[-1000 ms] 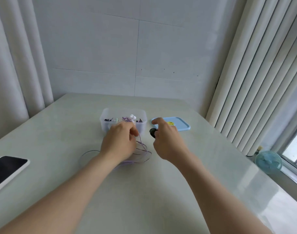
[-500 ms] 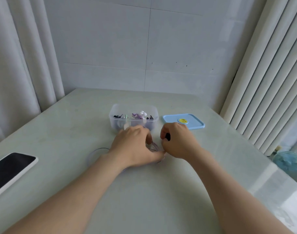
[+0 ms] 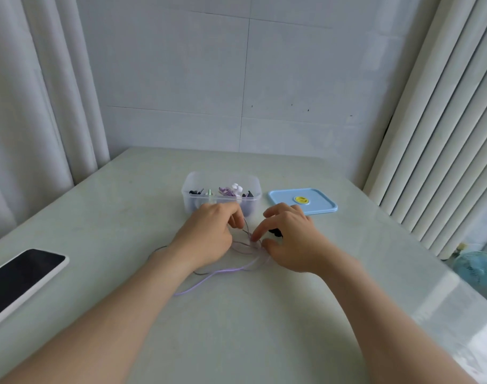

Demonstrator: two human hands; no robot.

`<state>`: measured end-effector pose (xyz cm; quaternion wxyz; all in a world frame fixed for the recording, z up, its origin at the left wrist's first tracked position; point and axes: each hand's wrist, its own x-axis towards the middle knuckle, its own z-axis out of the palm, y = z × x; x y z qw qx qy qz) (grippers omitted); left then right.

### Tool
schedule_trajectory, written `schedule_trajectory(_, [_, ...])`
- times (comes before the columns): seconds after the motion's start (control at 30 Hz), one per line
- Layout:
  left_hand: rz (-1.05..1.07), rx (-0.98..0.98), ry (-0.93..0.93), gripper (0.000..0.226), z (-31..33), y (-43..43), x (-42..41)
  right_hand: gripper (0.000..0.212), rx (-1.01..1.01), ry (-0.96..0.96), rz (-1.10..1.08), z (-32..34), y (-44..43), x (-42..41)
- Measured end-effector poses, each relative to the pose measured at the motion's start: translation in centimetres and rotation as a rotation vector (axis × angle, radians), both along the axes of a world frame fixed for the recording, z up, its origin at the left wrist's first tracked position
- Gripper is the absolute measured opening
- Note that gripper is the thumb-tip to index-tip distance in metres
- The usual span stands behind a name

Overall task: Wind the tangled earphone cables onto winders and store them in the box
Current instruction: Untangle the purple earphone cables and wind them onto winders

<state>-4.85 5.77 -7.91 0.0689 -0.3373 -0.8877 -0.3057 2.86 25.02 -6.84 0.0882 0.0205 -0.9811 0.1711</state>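
Observation:
A tangled purple earphone cable (image 3: 209, 275) lies looped on the table in front of the clear plastic box (image 3: 188, 202), which holds several small winders and earphone parts. My left hand (image 3: 209, 235) has curled fingers and pinches a thin strand of the cable just before the box. My right hand (image 3: 291, 241) pinches the cable's crossing between index fingertip and thumb. A black winder (image 3: 275, 233) shows under its curled fingers. Part of the cable is hidden under both hands.
The box's light blue lid (image 3: 320, 206) lies flat to its right. A phone (image 3: 20, 278) with a white case sits at the left table edge. A small blue fan (image 3: 478, 270) stands on the floor beyond the right edge. Curtains flank the table.
Both hands have come toward me from the box and spread slightly. The right index finger now points down onto the cable, and more purple cable trails out toward me.

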Motion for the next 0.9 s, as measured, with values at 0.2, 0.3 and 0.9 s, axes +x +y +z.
schedule_trajectory(0.2, [-0.107,-0.074,0.049,0.028,0.3,-0.8,-0.2,0.015,0.033,-0.003,0.04,0.4,0.7,0.2])
schedule_trajectory(0.3, [-0.157,-0.052,0.049,0.013,0.5,-1.1,0.0,0.012,0.013,-0.01,0.059,0.4,0.9,0.2])
schedule_trajectory(0.9, [0.431,-0.237,0.135,0.047,0.5,-1.2,-0.6,0.018,0.129,0.045,0.021,-0.2,-0.6,0.3])
